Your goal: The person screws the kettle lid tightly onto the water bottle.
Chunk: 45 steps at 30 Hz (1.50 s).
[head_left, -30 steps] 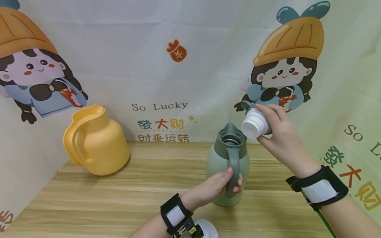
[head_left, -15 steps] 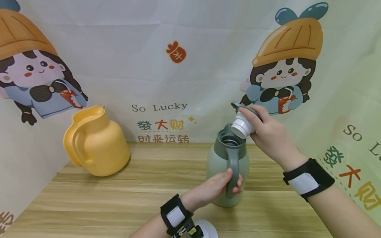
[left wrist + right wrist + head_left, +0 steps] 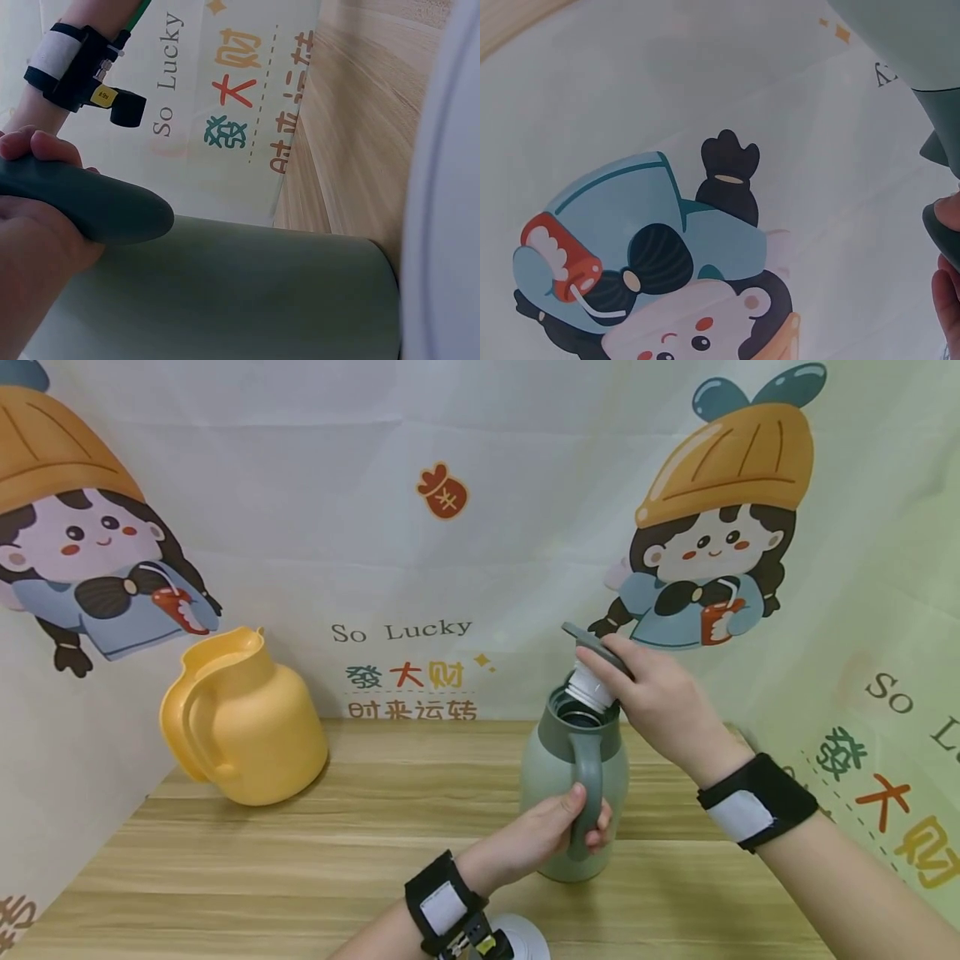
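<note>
White stopper (grey-topped) tilts over the open, upright pale-green jug.

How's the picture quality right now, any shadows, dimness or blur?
Head view: soft shadow beside the yellow jug, backdrop greener toward the right; left wrist view: pale object at the right edge seems out of focus; right wrist view: dull and greyish, green flask cut off at the edge.

Head view, from above the wooden table, looks forward and down towards its far edge and the printed backdrop; left-wrist view, turned sideways, close beside the green thermal jug; right-wrist view, upside down, faces backdrop, jug cropped at right; all three share jug and backdrop.
</note>
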Motion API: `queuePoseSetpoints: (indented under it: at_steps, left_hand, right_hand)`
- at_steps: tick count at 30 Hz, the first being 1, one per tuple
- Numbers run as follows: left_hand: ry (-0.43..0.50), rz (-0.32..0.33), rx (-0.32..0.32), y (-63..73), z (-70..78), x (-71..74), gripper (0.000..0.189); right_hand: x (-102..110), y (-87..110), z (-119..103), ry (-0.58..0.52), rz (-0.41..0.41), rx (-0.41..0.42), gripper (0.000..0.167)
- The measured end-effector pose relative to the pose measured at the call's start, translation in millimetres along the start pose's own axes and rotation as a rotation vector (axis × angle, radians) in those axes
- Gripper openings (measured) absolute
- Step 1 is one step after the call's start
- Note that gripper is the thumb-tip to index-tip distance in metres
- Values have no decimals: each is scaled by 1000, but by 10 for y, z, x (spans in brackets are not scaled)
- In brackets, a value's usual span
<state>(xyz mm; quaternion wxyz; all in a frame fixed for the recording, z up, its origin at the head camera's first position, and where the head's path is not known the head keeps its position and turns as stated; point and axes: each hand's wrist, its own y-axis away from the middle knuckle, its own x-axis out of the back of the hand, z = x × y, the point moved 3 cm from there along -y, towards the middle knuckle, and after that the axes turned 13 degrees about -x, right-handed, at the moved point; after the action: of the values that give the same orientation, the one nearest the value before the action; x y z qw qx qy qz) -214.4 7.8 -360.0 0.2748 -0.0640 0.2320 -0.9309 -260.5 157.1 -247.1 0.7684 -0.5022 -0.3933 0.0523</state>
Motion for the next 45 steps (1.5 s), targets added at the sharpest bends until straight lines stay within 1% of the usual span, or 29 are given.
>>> queuePoseSetpoints:
  at_steps: [4,6,7,10,12,17,21,26,31,36,38,42,45]
  left_hand:
    - [2,2,-5,-3,-4,4,68]
    - [2,-1,0,-6,-12,8,70]
    - [4,-3,4,-6,-17,11,71]
    - [2,-8,9,-5,-15,11,72]
    - [2,-10,8,-3,-15,10,72]
    - [-1,1,2,-1,-15,11,69]
    - [-2,10,-2,3,-7,5,66]
    - [5,10,1,6,2,-3,63]
    - [3,11,10,8,9,-7,62]
    - [3,1,7,8,0,-3,65]
    - [2,-2,6,8,-3,-1,66]
    - [-5,-3,6,8,-3,0,67]
    - [-5,5,6,13,-2,0,66]
  right_hand:
    - [-19,14,-8,10,-11,28,73]
    - [-27,29,-9,36,-16,53,70]
    - [-31,35,-11,50,-13,69,66]
    - [-39,59,-17,97,-9,119,44]
    - [-45,77,-18,124,-5,144,36]
    - [-71,136,-13,159,-10,169,36]
    - [-88,158,-17,179,-3,187,37]
    - [-100,174,-30,224,16,230,39]
    - [-106,197,-42,247,-4,242,41]
    - [-108,219,-61,261,-35,249,44]
    - [-110,234,-70,269,-53,251,51]
    - [-112,270,-86,285,-77,247,84]
    - [-111,294,-96,292,-93,235,96]
